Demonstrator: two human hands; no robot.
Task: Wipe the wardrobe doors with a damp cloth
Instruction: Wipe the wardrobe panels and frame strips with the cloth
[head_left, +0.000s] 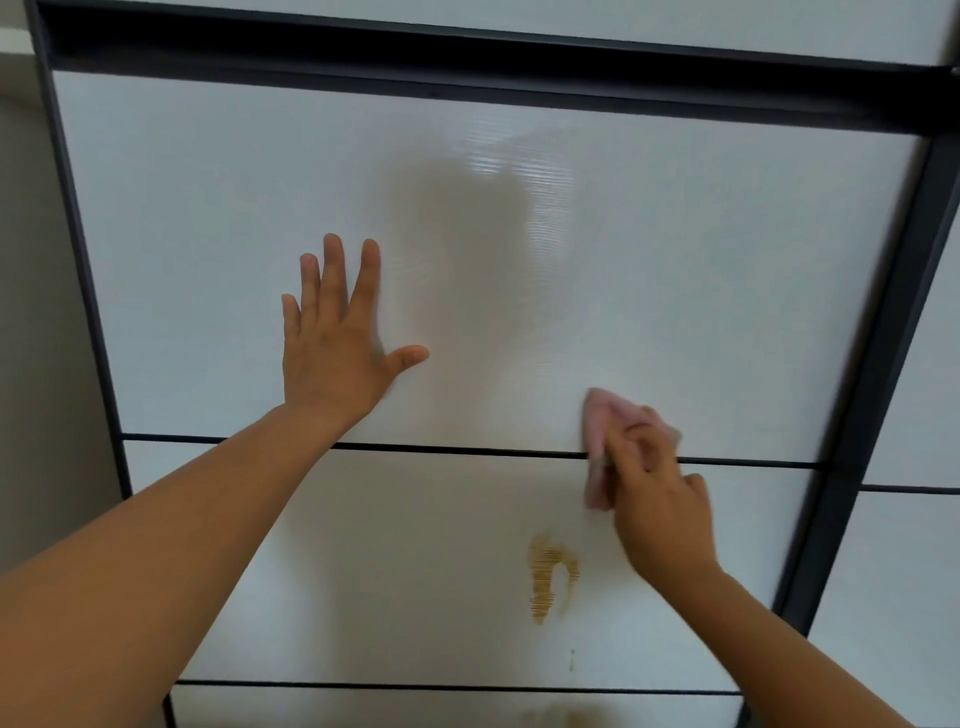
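The left hand (332, 353) lies flat and open on the wardrobe door (208, 208). The right hand (660, 499) grips the pink cloth (602, 431), right on the black line (441, 448) between two panels. The brown stain (550, 577) sits lower down; the cloth may miss it, or smear it wider if too wet

Flat on the upper panel (208, 208) of the wardrobe door (675, 260), above the horizontal strip (441, 449): left hand (332, 358). Right of it and lower, across that strip: right hand (660, 499), with cloth (597, 431) between fingers and door. Below the cloth, left of the right wrist, on the lower panel (363, 571): stain (550, 577). Right of the right hand: frame post (872, 364). Above both hands: top rail (467, 67).
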